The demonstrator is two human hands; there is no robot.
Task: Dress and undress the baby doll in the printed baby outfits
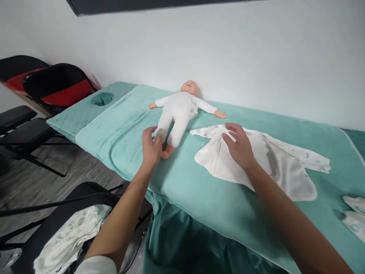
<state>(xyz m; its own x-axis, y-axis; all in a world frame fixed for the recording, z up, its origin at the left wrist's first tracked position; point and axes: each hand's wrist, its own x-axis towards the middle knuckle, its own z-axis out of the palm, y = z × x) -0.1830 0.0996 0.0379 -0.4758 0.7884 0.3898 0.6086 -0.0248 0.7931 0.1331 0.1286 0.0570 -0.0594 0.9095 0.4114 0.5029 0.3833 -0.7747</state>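
Observation:
A baby doll with a white cloth body lies on its back, arms spread, head towards the wall. My left hand is beside one of its lower legs, fingers bent and thumb apart; that foot is hidden behind the hand, and whether they touch I cannot tell. To the right of the doll, a white baby shirt with patterned sleeves is spread out. Over the shirt's upper part is my right hand, thumb and fingers apart, with nothing visibly gripped.
A green padded massage table with a face hole stands against the wall. Small patterned cloth items lie at its right. Folding chairs stand at left; a nearer black chair carries a crumpled patterned cloth.

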